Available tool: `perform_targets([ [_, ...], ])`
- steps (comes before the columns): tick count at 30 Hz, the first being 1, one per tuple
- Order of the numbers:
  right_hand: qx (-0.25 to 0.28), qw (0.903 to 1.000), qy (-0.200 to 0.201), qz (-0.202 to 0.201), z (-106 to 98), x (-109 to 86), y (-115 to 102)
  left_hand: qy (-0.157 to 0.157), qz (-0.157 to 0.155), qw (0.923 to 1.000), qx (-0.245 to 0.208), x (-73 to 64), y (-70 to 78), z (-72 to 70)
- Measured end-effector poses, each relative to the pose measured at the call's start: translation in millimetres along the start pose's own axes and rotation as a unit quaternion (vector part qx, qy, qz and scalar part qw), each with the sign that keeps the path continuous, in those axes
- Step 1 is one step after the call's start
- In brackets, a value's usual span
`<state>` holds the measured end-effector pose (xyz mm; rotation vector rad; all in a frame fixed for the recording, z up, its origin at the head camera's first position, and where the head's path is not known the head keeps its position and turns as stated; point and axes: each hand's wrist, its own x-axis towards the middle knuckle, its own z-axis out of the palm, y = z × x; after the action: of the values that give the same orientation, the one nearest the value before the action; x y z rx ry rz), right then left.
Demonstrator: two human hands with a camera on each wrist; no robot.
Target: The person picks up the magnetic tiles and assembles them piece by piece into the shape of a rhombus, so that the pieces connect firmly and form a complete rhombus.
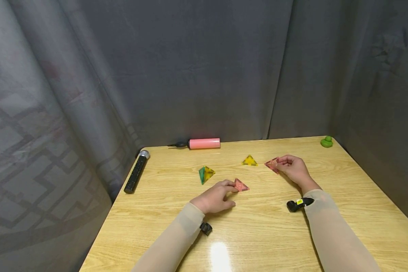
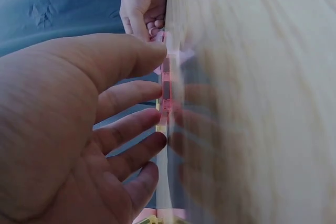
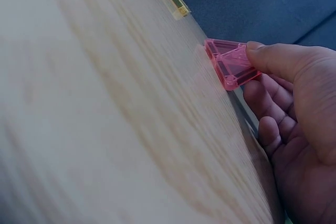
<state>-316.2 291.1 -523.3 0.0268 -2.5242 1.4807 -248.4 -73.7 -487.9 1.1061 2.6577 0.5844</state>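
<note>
Between thumb and fingers, my right hand [image 1: 295, 170] pinches a translucent pink triangular magnetic tile [image 3: 230, 65], tilted with one edge at the tabletop. My left hand [image 1: 215, 197] rests low over the table, its fingers loosely extended and touching a second pink triangular tile [image 1: 240, 186] that lies flat. The thumb stands apart from the other fingers. Beyond the hands lies a yellow triangular tile [image 1: 249, 161]. To the left, green and yellow triangular tiles [image 1: 207, 173] are joined into a small raised shape.
A black microphone [image 1: 136, 173] with a silver head lies along the table's left edge. At the back edge is a pink hand pump [image 1: 204, 143] with a black nozzle. A small green object [image 1: 326, 142] sits at the far right corner. Grey curtains [image 1: 197, 75] hang behind the wooden table [image 1: 258, 234].
</note>
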Motion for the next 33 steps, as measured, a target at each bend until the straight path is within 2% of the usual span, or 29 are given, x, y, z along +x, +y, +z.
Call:
perform_targets([
  [14,0.006,0.9999,0.013,0.000,2,1.3,0,-0.008,-0.007,0.9989,0.045,-3.0,8.8,-1.3],
  [20,0.014,0.9996,0.025,-0.002,5,1.5,-6,-0.010,-0.010,0.9991,0.039,-3.1,14.3,-1.9],
  [25,0.025,0.9996,0.014,-0.009,10,1.0,-16,-0.009,-0.006,0.9994,0.034,-2.4,14.1,-0.6],
  [30,0.020,0.9993,0.004,-0.031,14,2.4,-25,-0.009,0.012,0.9994,0.030,-2.5,15.2,-1.0],
  [33,0.019,0.9987,0.000,-0.047,17,1.9,-29,-0.009,0.011,0.9997,0.018,-3.3,15.8,-2.3],
])
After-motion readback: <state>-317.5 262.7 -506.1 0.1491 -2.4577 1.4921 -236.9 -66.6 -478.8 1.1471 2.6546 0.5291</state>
